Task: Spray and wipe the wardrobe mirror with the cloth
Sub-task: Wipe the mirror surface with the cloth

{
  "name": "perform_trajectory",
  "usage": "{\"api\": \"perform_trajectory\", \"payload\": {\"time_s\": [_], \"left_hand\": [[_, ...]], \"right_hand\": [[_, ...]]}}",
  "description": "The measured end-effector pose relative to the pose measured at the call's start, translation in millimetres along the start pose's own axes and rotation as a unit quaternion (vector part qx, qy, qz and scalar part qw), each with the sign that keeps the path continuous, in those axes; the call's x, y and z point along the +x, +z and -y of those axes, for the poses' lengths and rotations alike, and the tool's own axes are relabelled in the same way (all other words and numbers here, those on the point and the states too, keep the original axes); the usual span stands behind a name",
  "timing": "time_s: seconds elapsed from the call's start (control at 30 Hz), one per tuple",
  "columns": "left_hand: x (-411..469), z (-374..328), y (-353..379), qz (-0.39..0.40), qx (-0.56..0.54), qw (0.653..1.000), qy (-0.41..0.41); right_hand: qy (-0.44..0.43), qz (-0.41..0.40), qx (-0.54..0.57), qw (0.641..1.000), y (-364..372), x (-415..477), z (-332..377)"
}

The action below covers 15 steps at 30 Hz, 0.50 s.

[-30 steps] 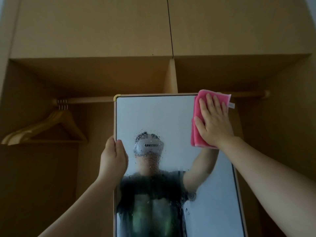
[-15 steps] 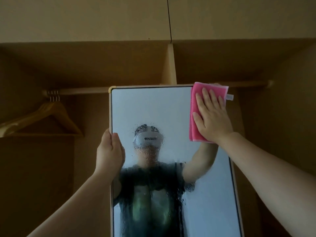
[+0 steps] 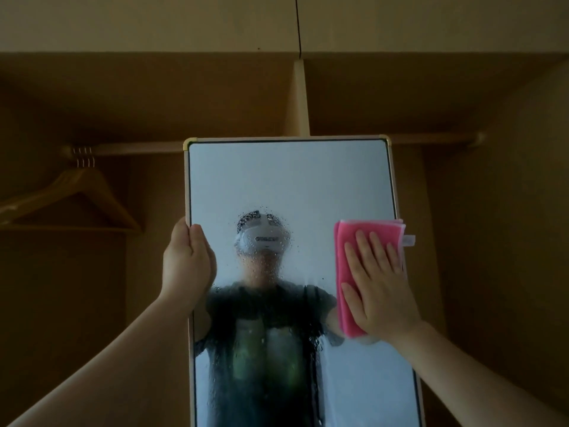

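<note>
Pink cloth [image 3: 363, 238]; cream-framed mirror [image 3: 292, 180], droplet-speckled; tan wardrobe [image 3: 154, 97]; brown wooden hanger [image 3: 77, 192].

I see open glass on the mirror [image 3: 289, 180] from the cloth [image 3: 366, 235] under my right grip [image 3: 380, 291] up to the top frame, and leftward as far as my left grip [image 3: 187, 266], clamped on the left edge. Behind the frame runs the rail [image 3: 138, 147], wooden hangers [image 3: 77, 192] crowding its left end.

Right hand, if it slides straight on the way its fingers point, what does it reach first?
Probably the top frame of the mirror, near its right corner. The right hand presses the cloth flat, fingers pointing up; only bare mirror shows in between.
</note>
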<state>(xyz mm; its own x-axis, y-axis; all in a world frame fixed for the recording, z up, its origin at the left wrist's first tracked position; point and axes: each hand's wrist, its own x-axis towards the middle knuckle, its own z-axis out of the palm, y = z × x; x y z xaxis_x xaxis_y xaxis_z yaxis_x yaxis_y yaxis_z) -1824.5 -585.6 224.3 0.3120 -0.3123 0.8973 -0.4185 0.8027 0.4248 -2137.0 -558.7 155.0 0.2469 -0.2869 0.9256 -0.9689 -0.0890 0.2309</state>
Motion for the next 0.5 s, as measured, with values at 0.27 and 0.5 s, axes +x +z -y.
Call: {"api": "perform_trajectory", "payload": {"time_s": [0.27,0.5], "left_hand": [[-1.0,-0.1,0.7,-0.011,0.008,1.0,-0.006],[-1.6,0.3,1.4,-0.018,0.032,0.999,-0.004]], "right_hand": [[0.013,0.005,-0.001,1.0,4.6,-12.0,7.6],[0.005,0.013,-0.02,1.0,4.2,-1.6,6.4]]}}
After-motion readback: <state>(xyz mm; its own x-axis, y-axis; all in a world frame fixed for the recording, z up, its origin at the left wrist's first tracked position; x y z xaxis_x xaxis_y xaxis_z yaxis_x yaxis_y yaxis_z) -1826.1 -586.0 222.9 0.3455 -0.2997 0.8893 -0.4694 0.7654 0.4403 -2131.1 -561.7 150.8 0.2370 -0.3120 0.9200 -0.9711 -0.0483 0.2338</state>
